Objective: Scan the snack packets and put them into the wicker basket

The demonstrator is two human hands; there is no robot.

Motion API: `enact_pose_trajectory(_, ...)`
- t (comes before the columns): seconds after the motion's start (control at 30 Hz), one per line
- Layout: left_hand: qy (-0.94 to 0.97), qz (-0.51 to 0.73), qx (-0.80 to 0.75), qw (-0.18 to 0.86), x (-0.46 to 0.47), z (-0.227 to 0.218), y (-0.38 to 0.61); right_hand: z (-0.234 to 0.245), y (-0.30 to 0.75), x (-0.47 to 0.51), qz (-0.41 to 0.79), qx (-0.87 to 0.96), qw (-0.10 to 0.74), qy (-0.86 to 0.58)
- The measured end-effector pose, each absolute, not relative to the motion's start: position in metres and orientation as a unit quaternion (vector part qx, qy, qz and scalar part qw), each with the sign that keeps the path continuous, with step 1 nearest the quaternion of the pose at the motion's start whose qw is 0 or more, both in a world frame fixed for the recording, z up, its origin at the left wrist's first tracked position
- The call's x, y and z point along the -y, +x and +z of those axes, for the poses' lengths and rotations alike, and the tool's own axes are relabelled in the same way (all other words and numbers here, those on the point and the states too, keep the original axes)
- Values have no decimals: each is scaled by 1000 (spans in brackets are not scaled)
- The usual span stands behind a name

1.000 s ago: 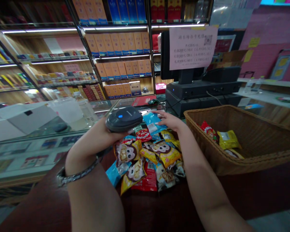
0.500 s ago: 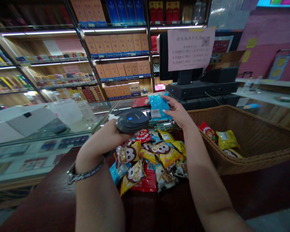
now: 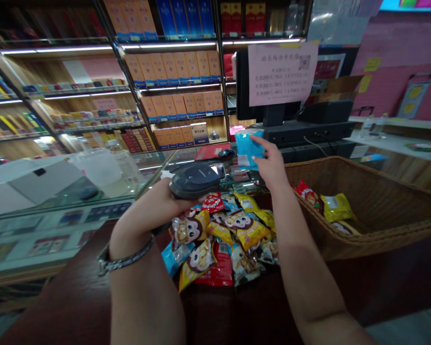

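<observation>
- A small blue plastic snack packet with a pale label patch is held up in the air, above the glass counter top and just in front of the black till base, well above the heap of snacks.
- The right hand raises this packet, its fingertips pinching the packet's right side while the other fingers stay loosely bent.
- The left hand is clenched around a dark grey handheld barcode scanner, its fingers curled under the body. The scanner sits near the blue packet, but the two are apart.
- A metal link bracelet circles the left wrist.
- A heap of shiny snack packets in yellow, red and blue, many printed with a cartoon monkey face, lies on the dark wooden counter, between the forearms and just below the scanner.
- A woven wicker basket stands to the right of the heap, beside the right forearm. Inside it are a red packet and a yellow packet.
- Behind the counter, a black monitor carries a pink paper sign, in front of shelves of boxed goods.
</observation>
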State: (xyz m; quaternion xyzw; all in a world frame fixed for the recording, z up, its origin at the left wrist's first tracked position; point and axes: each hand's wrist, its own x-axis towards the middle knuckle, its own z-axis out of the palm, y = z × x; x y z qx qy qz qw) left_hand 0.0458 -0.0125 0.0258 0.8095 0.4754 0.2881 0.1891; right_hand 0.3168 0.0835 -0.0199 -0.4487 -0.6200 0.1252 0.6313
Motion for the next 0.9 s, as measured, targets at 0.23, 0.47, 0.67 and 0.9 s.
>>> enact_pose_trajectory(0.23,798,268,-504,192,15,27,44,-31,335,-91,-143,317,671,-654)
enact_pose_trajectory(0.47,804,270,-496,185,18,28,42,-32,337,-95,-127,262,663,-690)
enact_pose_trajectory(0.67,800,271,-501,189,20,29,40,-24,330,-87,-134,421,664,-603)
enact_pose_trajectory(0.9,797,272,-503,196,20,29,41,-60,271,-118,226,699,441,-515)
